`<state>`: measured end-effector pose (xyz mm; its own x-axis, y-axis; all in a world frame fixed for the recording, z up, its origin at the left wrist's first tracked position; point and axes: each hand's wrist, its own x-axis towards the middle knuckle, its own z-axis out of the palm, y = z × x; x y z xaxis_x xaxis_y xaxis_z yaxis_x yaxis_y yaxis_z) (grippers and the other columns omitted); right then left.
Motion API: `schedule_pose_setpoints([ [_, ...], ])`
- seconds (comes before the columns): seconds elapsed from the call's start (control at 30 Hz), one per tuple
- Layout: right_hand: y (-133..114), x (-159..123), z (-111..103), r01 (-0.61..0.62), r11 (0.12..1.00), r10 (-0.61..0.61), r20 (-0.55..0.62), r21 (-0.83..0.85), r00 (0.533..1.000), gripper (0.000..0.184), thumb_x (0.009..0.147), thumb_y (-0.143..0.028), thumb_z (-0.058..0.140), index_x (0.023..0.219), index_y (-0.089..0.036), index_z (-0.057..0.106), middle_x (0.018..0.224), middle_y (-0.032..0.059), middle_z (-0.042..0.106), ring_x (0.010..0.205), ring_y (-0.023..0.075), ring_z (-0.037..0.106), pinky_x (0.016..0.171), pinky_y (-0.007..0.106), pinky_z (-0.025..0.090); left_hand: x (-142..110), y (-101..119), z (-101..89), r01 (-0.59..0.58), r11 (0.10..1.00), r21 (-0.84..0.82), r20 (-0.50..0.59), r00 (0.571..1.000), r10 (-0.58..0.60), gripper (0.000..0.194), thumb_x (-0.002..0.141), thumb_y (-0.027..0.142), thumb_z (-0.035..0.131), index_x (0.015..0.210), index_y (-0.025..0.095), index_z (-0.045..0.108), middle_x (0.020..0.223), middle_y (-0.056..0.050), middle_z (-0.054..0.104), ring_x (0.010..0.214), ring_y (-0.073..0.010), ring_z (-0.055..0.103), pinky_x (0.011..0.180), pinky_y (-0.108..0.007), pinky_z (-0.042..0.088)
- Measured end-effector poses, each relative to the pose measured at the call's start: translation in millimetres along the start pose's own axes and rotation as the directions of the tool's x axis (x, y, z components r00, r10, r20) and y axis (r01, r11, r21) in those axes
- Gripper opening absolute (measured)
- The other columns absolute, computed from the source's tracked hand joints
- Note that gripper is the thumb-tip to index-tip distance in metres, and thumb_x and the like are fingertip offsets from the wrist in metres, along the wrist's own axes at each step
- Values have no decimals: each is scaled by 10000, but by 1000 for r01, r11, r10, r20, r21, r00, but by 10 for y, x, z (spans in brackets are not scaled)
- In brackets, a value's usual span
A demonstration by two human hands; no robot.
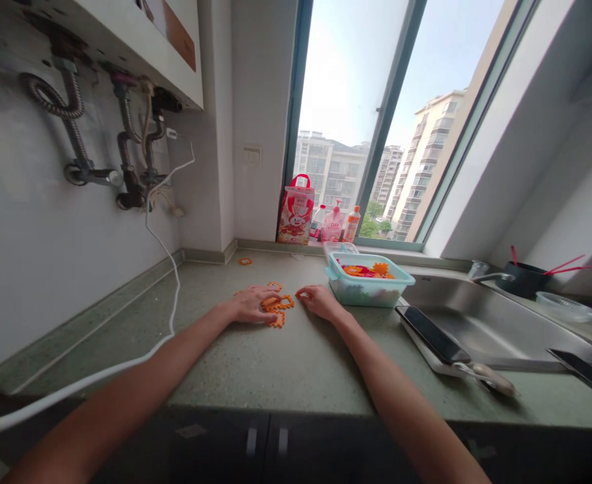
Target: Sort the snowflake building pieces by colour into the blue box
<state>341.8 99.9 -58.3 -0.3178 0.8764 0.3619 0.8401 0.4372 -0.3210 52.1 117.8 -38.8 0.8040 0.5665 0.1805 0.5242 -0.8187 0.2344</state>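
Several orange plastic pieces with notched edges, like flat interlocking building pieces, lie in a cluster on the counter. My left hand [252, 304] rests over this cluster, fingers stretched out and partly covering some pieces. Just right of its fingertips is a frame-shaped orange piece [287, 302], and a solid-looking orange piece [277, 320] lies nearer to me. My right hand [320, 301] is low on the counter beside the box, its fingers closed at the edge of a small orange piece [299, 294] mostly hidden by them. Another orange frame piece [245, 261] lies apart, farther back.
A pale teal box [363, 296] holding orange and red pieces stands right of my right hand, near the sink [457, 316]. A dark flat object [434, 336] lies at the sink's front left. A white cable [176, 289] crosses the counter's left side. Bottles and a red bag [296, 214] stand by the window.
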Motion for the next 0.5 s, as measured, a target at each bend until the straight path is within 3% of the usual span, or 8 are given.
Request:
schedule_pose_setpoints([
  [0.13,-37,-43,-95,-112,993,107,-94,-40,990,264,877,-239,726,1127,-199,801,1084,104,808,990,251,745,918,321,541,-46,-20,-17,-2,999,33,28,1000,1,654,925,680,595,1488,349,570,1630,-48,469,1488,-275,462,1247,-410,311],
  [0.27,-207,-33,-63,60,995,-46,-172,77,984,312,893,-287,723,1196,-222,761,1133,85,789,1029,232,719,958,338,529,-47,-9,28,-9,1000,-20,-29,1000,8,759,880,686,646,1531,323,506,1587,-47,527,1444,-286,512,1217,-378,364],
  [0.37,-340,-8,48,196,967,-190,-55,165,980,261,888,-261,718,1142,-253,777,1112,39,789,1036,210,703,971,327,512,-40,-31,36,-34,997,-72,-108,994,26,693,810,666,737,1366,266,628,1439,-67,650,1370,-305,578,1153,-368,441],
  [0.5,-408,19,138,145,978,-153,49,152,987,202,868,-286,757,1061,-250,804,921,12,783,891,188,686,884,300,509,-47,-137,2,-151,985,-88,-171,976,134,463,812,623,768,1078,244,738,1275,-71,733,1384,-305,562,1205,-398,396],
])
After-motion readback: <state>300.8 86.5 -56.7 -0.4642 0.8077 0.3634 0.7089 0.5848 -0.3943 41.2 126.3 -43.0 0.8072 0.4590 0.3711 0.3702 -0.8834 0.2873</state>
